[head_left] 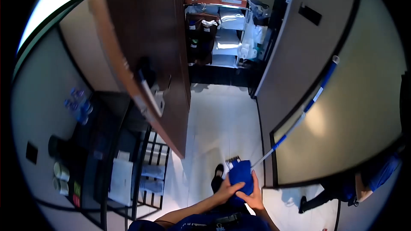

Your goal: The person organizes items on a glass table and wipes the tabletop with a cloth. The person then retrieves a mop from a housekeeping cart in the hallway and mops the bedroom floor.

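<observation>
A blue cloth-like item [240, 175] is held in front of the body at the bottom centre. My left hand [227, 191] grips its left side, the thumb lying over the front. On the right side my right hand [254, 194] holds the same item, thumb on its lower front and fingers along the edge. A long pole with blue and white bands [292, 126] rises from beside the item to the upper right, by the wall. Part of a flat striped head [233, 161] shows just behind the blue item.
An open brown door [150, 38] stands at the left. Beyond the doorway is a cart [216, 1] with folded white linens. A black rack [152, 171] holds slippers at the lower left. Another person in blue [385, 173] is at the lower right.
</observation>
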`<action>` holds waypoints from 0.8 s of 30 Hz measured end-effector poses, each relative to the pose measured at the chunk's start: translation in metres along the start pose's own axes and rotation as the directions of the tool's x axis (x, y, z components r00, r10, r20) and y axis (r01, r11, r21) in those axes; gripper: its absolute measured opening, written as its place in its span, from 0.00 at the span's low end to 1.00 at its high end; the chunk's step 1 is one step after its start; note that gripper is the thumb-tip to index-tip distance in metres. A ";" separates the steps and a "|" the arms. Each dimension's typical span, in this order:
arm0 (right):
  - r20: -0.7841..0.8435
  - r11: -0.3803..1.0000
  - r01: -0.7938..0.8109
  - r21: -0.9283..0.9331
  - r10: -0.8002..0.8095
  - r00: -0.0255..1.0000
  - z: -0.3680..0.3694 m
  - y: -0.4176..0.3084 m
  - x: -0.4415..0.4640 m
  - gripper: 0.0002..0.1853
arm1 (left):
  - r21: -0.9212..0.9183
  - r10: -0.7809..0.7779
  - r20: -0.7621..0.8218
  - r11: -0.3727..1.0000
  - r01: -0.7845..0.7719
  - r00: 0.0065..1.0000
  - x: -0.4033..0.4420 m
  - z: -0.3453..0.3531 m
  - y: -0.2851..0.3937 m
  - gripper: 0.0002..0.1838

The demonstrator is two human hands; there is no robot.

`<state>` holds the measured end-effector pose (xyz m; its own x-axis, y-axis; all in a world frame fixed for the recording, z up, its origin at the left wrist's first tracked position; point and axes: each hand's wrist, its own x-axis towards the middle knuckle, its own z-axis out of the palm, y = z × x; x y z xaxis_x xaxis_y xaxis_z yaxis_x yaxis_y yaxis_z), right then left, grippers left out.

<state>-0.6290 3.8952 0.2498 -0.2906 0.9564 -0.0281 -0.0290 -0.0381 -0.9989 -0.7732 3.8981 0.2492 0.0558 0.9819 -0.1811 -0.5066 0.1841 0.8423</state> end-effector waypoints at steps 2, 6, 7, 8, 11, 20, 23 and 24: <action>-0.104 1.000 0.028 0.014 -0.026 0.994 -0.004 0.012 0.086 0.43 | -0.028 -0.124 0.022 0.992 0.125 0.992 0.082 -0.012 0.012 0.39; 0.048 0.991 0.080 -0.111 -0.075 0.996 0.003 0.008 0.333 0.36 | 0.012 -0.151 -0.098 0.988 0.153 0.984 0.271 -0.085 0.102 0.42; 0.091 0.998 0.026 -0.062 -0.021 0.996 0.011 0.001 0.381 0.36 | 0.150 -0.058 -0.171 0.985 0.084 0.984 0.301 -0.109 0.112 0.42; 0.140 0.999 -0.034 -0.028 0.037 0.989 0.019 -0.006 0.425 0.36 | 0.277 0.043 -0.232 0.961 0.024 0.972 0.330 -0.131 0.118 0.43; 0.240 0.995 -0.079 -0.061 0.091 0.966 0.041 -0.014 0.569 0.37 | 0.284 0.129 -0.462 0.959 0.008 0.878 0.400 -0.178 0.182 0.33; 0.128 0.997 -0.052 -0.056 0.058 0.990 0.065 -0.008 0.904 0.37 | 0.591 0.286 -0.478 0.804 0.063 0.830 0.709 -0.303 0.261 0.14; 0.046 0.994 -0.057 -0.091 0.062 0.997 0.043 -0.028 0.973 0.37 | 0.762 0.480 -0.358 0.646 -0.046 0.801 0.833 -0.312 0.341 0.14; 0.032 0.995 -0.045 -0.090 0.048 0.998 0.033 -0.037 0.997 0.37 | 0.779 0.553 -0.321 0.616 -0.117 0.769 0.878 -0.315 0.373 0.15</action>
<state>-0.9490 4.8403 0.2597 -0.3225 0.9436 -0.0747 0.0698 -0.0550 -0.9960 -1.1842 4.8142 0.2443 -0.5133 0.8425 0.1635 0.3522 0.0331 0.9354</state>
